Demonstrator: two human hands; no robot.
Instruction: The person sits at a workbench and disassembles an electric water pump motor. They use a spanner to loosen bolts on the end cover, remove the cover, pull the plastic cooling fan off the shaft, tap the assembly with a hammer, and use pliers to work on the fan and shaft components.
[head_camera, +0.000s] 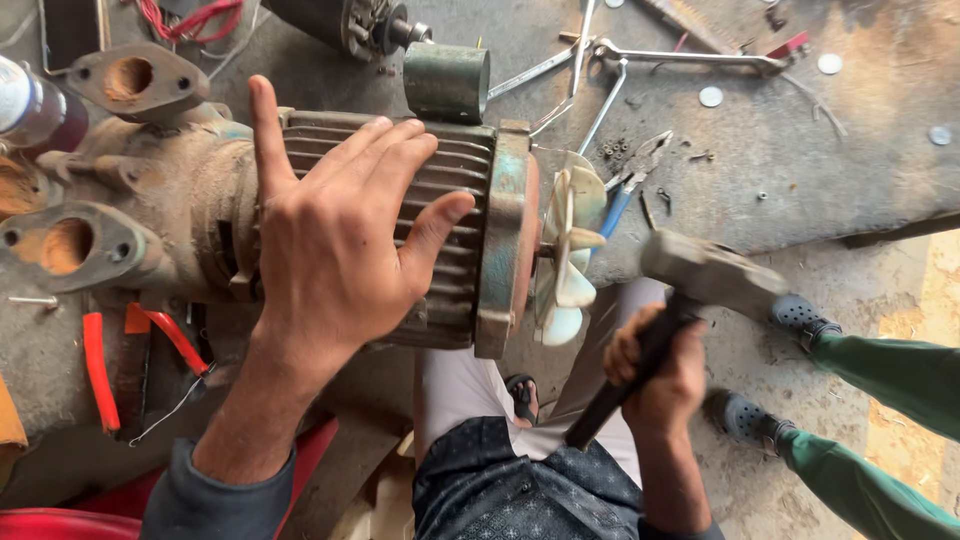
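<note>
Electric motor (455, 200), ribbed, rusty, lying on its side on the floor; white fan (568, 250) at its end. Your left hand (335, 230) lay flat, fingers spread, upon its casing. Your right hand (660, 375) was fisted around the hammer (700, 275), head raised beside the fan.

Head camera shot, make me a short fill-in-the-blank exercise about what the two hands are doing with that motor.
1. The left hand lies flat on the ribbed ____ housing.
2. The right hand grips a ____ by its dark handle.
3. At the housing's end sits a pale plastic ____ with several blades.
4. Pliers with ____ handles lie beyond it.

Missing words: motor; hammer; fan; blue
</note>
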